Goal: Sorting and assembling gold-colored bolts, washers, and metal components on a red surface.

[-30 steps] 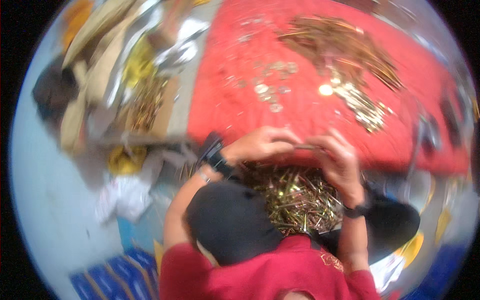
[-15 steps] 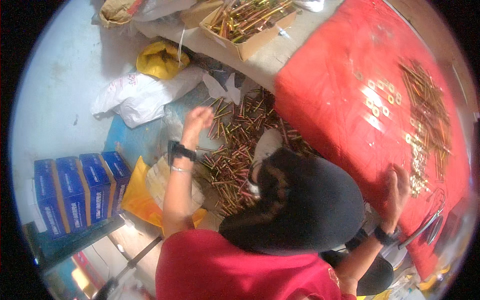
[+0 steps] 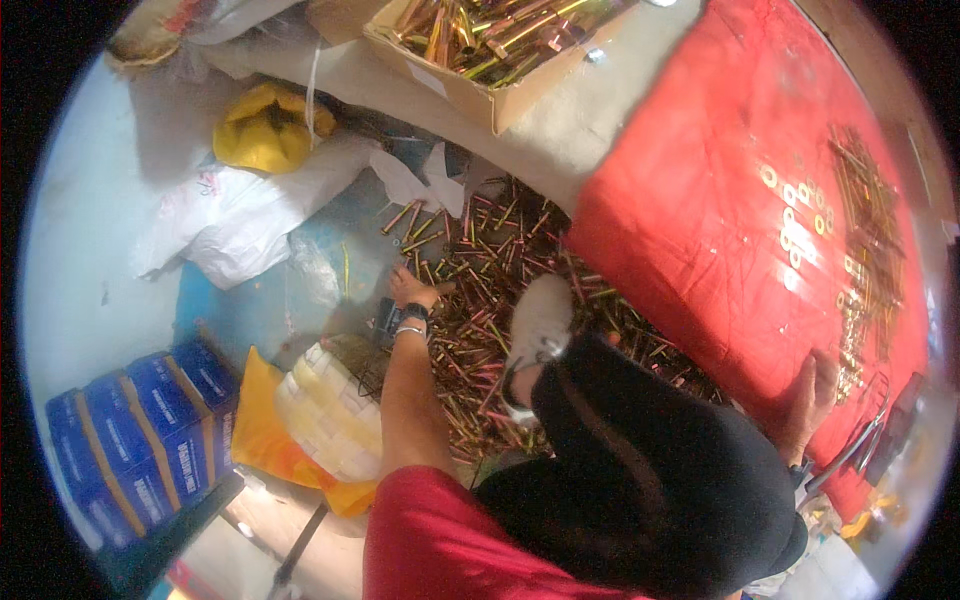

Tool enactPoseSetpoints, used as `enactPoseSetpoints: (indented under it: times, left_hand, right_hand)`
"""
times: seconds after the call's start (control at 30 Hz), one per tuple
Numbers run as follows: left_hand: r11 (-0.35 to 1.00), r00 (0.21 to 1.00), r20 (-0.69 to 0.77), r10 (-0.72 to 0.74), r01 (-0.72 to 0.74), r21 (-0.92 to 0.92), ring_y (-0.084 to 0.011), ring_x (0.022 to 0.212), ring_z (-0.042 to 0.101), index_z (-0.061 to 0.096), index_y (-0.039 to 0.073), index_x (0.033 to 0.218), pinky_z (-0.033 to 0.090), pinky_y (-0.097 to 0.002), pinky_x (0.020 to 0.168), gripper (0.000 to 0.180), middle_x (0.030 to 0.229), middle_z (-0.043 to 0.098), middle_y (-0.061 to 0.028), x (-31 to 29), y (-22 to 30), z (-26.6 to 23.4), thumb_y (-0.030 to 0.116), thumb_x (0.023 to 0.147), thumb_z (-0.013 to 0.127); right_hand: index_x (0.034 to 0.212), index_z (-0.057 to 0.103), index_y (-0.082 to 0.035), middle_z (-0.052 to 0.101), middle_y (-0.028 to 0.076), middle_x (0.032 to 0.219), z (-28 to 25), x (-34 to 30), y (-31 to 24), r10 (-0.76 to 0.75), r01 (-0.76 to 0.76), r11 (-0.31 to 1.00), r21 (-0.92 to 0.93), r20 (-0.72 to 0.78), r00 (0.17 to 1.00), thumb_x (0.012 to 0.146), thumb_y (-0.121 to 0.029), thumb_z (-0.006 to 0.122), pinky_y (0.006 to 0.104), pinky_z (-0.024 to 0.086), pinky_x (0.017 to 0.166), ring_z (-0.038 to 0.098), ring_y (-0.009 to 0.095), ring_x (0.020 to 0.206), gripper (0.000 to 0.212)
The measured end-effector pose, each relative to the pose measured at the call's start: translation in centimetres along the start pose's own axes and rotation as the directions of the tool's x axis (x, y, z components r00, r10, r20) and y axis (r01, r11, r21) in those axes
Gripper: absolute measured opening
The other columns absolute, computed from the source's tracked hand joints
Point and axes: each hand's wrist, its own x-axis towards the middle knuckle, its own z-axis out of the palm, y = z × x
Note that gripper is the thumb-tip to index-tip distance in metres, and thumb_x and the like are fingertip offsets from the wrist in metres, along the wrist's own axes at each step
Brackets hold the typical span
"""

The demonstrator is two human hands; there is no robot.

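Down at frame centre, the left hand (image 3: 410, 290) digs into the floor pile of brass-coloured bolts (image 3: 480, 300), its grip hidden. Lower right, the right hand (image 3: 812, 400) presses flat, fingers spread, on the red cloth (image 3: 700, 200).

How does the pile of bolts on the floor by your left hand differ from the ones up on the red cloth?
The floor bolts lie scattered every way in a loose heap, where the left hand reaches; the bolts on the red cloth sit in a narrower band near the far edge, beside a few rings. The floor heap looks larger and darker; those on the cloth catch more light. Both look brass-coloured.
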Motion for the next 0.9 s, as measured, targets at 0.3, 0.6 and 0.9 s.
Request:
enactPoseSetpoints:
  times: [0.3, 0.6, 0.9]
  left_hand:
    - [0.997, 0.998, -0.029, -0.048, 0.049, 0.054, -0.0413, 0.128, 0.040, 0.031, 0.001, 0.146, 0.036, -0.0486, 0.107, 0.133, 0.141, 0.040, -0.0218, 0.5, 1.6, 2.1, 0.075, 0.048, 0.081]
    - [0.992, 0.993, 0.021, -0.117, 0.118, -0.049, -0.0406, 0.133, 0.039, 0.040, -0.004, 0.138, 0.040, -0.0498, 0.106, 0.108, 0.145, 0.038, -0.0258, 3.4, -0.8, 4.1, 0.063, 0.063, 0.081]
    - [0.984, 0.985, 0.061, -0.161, 0.165, -0.068, -0.0368, 0.125, 0.051, 0.041, -0.005, 0.137, 0.051, -0.0486, 0.094, 0.106, 0.144, 0.044, -0.0240, 3.9, 2.2, 4.9, 0.065, 0.066, 0.078]
  right_hand:
    - [0.108, 0.061, -0.002, 0.058, 0.001, 0.098, 0.0, -0.4, 0.0, 0.005, -0.005, 1.000, 0.005, -0.045, 0.999, 0.096, -0.017, 0.060, 0.0252, 0.042, 0.080, 0.051, 0.012, 0.089, 0.019]
    - [0.109, 0.060, -0.001, 0.060, 0.003, 0.100, 0.4, 0.0, 0.3, 0.071, -0.071, 0.997, 0.002, -0.017, 0.997, 0.096, -0.018, 0.060, 0.0267, 0.042, 0.083, 0.053, 0.013, 0.093, 0.021]
    - [0.109, 0.060, -0.002, 0.060, 0.005, 0.100, -0.5, 0.4, 1.0, -0.010, 0.011, 0.989, -0.148, 0.008, 1.000, 0.097, -0.018, 0.059, 0.0277, 0.043, 0.083, 0.054, 0.015, 0.092, 0.021]
